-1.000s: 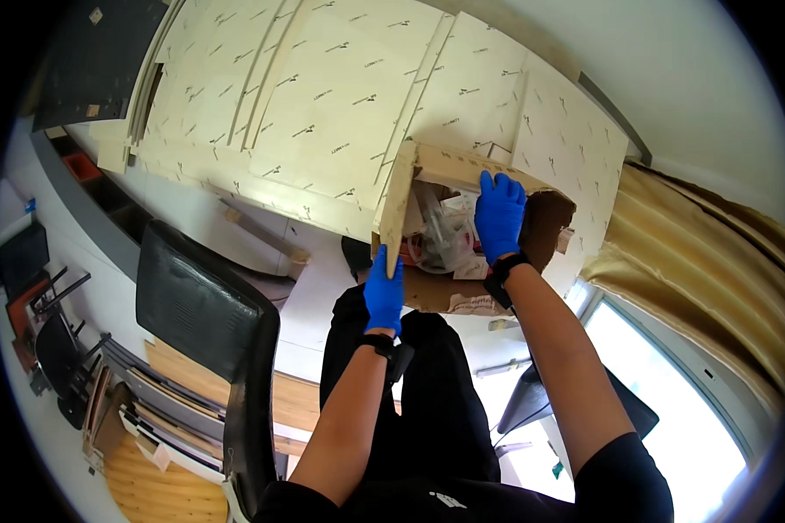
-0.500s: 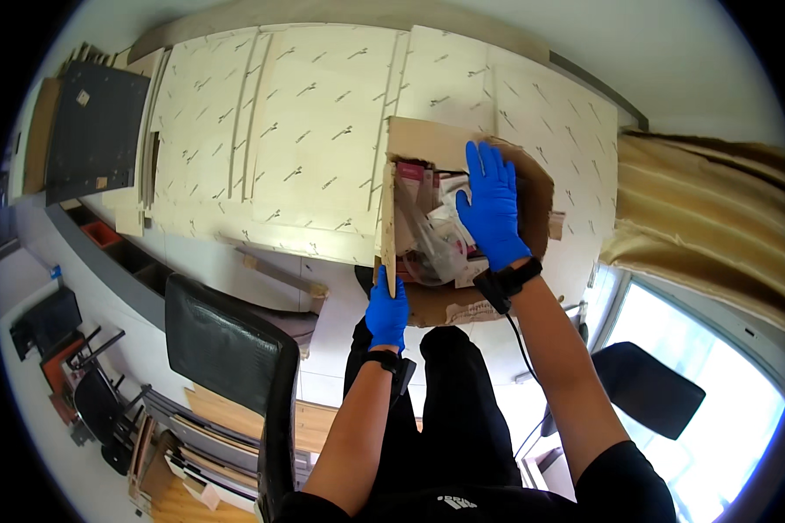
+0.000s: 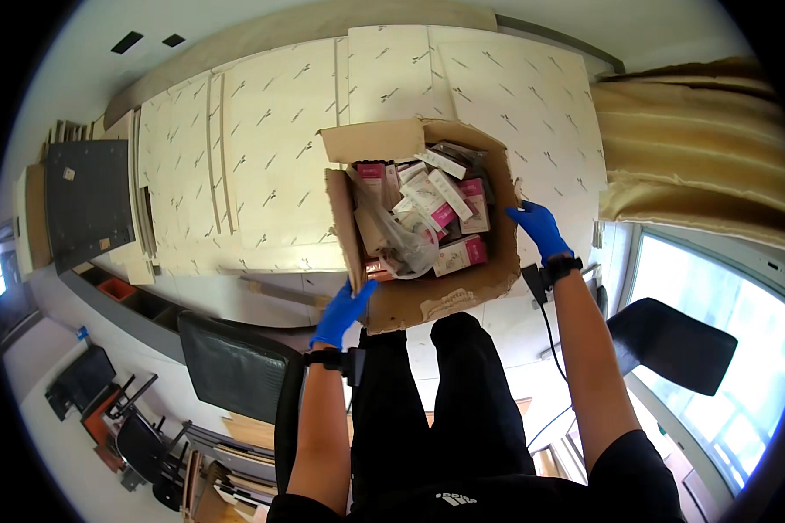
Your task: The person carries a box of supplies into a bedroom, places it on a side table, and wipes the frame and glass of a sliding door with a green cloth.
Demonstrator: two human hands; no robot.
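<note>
An open cardboard box (image 3: 397, 309) is in front of me, its flaps folded out and its edges torn. Inside lie several small white and pink cartons (image 3: 460, 255) in a jumble. A clear plastic bag or container (image 3: 414, 253), its kind hard to make out, lies over them on the left. My left hand (image 3: 342, 315), in a blue glove, grips the box at its near left corner, fingers around the cardboard. At the right side my blue-gloved right hand (image 3: 541, 231) holds the box's edge by the fingertips.
Pale panels with small printed marks (image 3: 279, 122) stretch behind the box. A black chair (image 3: 240, 362) stands at the left, and another dark chair back (image 3: 672, 347) is at the right. A yellow curtain (image 3: 689, 144) hangs beside the window (image 3: 724, 349).
My right hand has moved from above the box's contents to its right edge, uncovering the cartons. The box's left flap is now folded further out, and my left hand stays on that side.
</note>
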